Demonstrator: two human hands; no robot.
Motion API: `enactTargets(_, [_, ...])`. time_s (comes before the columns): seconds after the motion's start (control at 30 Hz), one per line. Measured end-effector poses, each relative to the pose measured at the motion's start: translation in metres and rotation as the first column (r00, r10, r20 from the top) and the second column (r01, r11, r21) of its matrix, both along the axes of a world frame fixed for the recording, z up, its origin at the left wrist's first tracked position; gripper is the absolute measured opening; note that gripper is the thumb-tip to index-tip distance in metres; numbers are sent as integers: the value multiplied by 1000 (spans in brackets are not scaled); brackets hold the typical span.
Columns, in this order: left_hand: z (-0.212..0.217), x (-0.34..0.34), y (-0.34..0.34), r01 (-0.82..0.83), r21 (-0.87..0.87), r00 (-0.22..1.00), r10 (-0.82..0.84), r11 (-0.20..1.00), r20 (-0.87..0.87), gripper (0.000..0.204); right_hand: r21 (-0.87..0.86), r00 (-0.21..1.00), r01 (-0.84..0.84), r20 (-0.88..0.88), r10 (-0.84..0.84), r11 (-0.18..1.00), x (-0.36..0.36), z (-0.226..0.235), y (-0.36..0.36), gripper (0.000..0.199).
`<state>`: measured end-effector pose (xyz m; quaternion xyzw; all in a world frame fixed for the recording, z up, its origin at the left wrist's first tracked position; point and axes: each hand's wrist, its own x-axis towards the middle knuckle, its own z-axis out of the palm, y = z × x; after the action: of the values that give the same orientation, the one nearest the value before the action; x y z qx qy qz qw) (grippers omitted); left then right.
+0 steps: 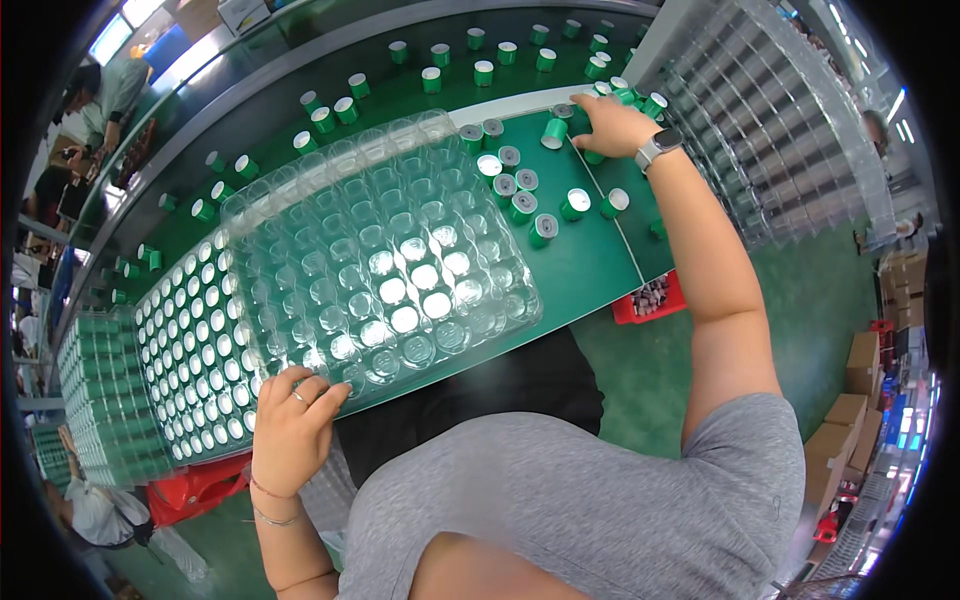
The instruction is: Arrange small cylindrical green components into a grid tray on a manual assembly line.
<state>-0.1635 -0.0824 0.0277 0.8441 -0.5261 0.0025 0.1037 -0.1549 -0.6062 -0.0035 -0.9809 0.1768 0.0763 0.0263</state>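
A clear plastic tray with rows of round wells lies across the green worktop in front of me, its wells looking mostly unfilled. My left hand grips its near left corner, fingers curled at the edge. Far to the right, my right hand reaches out with thumb and fingers apart. Close to those fingertips are a tilted green cylinder and other small green cylinders; some touch may be hidden. Left of the hand stands a loose group of cylinders, with grey or white ends upward.
A filled tray of white-ended cylinders lies at left, beside stacked trays. Behind the worktop, a green conveyor belt carries scattered cylinders. Clear trays rise at far right. A red bin of small parts sits below the worktop.
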Motion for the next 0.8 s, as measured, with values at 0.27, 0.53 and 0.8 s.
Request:
enactTargets(0.27, [1,-1,2,-25,8,1000,25,1000,-16,28,-72,874,-430,218,435,900,17,-3,26,39])
enactTargets(0.53, [-1,-4,2,-32,-16,999,32,999,-11,29,-362,725,-642,1,689,676,40,-8,21,25])
enactTargets(0.8, [-3,-5,3,-44,-13,999,44,999,-2,30,97,884,-424,264,387,901,42,-1,5,34])
